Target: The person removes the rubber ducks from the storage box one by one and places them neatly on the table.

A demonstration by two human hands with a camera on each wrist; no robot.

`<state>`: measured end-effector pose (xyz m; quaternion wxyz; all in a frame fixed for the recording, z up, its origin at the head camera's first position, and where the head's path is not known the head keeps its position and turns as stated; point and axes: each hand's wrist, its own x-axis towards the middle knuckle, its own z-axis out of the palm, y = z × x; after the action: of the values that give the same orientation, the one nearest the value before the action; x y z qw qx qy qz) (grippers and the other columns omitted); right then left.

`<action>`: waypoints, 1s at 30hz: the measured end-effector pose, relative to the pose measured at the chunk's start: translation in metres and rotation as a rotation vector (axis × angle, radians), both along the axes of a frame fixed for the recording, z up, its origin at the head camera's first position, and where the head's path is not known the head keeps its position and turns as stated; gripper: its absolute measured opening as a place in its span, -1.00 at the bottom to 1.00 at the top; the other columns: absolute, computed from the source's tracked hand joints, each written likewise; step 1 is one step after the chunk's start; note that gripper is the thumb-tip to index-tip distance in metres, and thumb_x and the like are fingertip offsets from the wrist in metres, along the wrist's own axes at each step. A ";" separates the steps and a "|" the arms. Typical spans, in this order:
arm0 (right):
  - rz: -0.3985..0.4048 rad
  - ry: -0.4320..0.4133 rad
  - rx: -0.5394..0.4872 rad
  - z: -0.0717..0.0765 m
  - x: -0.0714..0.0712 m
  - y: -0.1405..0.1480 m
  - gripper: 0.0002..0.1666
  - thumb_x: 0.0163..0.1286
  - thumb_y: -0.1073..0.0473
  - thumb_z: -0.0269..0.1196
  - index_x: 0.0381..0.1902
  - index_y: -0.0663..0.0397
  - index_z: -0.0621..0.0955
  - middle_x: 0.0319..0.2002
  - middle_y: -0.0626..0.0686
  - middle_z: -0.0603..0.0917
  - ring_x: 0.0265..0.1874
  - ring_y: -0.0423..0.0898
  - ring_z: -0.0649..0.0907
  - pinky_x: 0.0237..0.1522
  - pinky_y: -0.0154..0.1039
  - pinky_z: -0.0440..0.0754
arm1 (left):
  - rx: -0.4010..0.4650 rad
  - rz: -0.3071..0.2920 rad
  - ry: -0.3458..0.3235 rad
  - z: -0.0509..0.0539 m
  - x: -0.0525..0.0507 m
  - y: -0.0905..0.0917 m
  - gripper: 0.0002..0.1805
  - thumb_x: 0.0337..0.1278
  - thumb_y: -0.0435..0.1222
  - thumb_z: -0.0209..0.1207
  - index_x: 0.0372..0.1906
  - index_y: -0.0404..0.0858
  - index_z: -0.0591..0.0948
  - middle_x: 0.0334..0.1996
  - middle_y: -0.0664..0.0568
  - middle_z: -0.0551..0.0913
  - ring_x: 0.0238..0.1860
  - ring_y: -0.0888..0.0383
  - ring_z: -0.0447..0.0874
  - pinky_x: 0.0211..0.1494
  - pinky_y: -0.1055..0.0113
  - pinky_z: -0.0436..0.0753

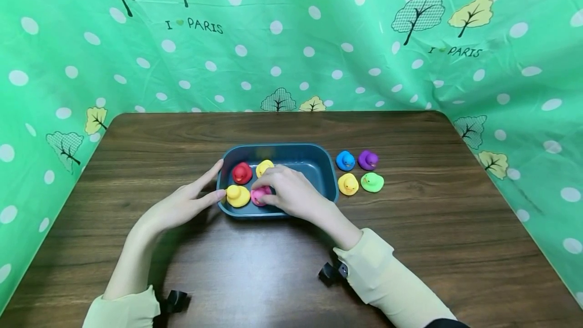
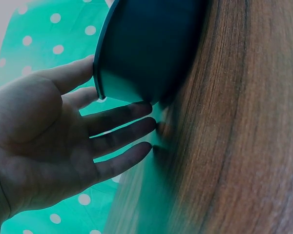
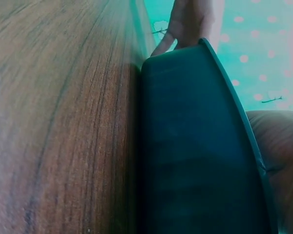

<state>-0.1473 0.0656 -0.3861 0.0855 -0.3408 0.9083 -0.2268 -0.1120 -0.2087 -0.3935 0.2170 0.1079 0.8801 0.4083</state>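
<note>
A dark blue tray (image 1: pixel 319 166) stands on the table with a red rubber duck (image 1: pixel 242 172), a yellow duck (image 1: pixel 238 196), another yellow duck (image 1: pixel 264 167) and a pink duck (image 1: pixel 258 196) inside. My right hand (image 1: pixel 291 191) reaches over the near rim and pinches the pink duck between thumb and fingers, partly covering it. At the tray's left end, my left hand (image 1: pixel 182 206) touches the rim with thumb and forefinger. In the left wrist view its fingers (image 2: pixel 122 119) are spread and nearly straight. The tray wall hides most of the right hand in the right wrist view.
Right of the tray, a blue duck (image 1: pixel 345 160), a purple duck (image 1: pixel 368 160), an orange-yellow duck (image 1: pixel 348 185) and a green duck (image 1: pixel 372 182) sit on the brown wooden table (image 1: pixel 432 216). A green dotted cloth (image 1: pixel 291 39) hangs behind and at both sides.
</note>
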 end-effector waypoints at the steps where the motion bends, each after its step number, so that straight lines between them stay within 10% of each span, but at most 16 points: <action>1: 0.000 0.003 -0.001 0.000 0.000 0.000 -0.67 0.35 0.01 0.45 0.06 -0.17 0.78 -0.01 -0.08 0.77 -0.01 -0.12 0.62 0.03 -0.14 0.65 | 0.000 0.000 -0.001 0.000 0.000 0.000 -0.19 0.52 0.22 -0.05 0.64 0.40 -0.20 0.67 -0.15 0.04 0.66 -0.29 -0.01 0.50 -0.49 0.15; 30: -0.112 0.129 -0.220 0.032 0.003 0.035 -0.67 0.27 0.07 0.51 0.00 -0.09 0.81 -0.12 -0.08 0.80 -0.02 -0.04 0.71 0.00 -0.12 0.69 | 0.002 0.011 -0.014 0.001 0.001 0.001 -0.18 0.50 0.23 -0.03 0.64 0.41 -0.19 0.66 -0.17 0.09 0.65 -0.27 0.02 0.53 -0.43 0.17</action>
<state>-0.1439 0.1004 -0.3544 -0.0239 -0.3106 0.8992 -0.3071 -0.1112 -0.2075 -0.3926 0.2207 0.1004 0.8788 0.4110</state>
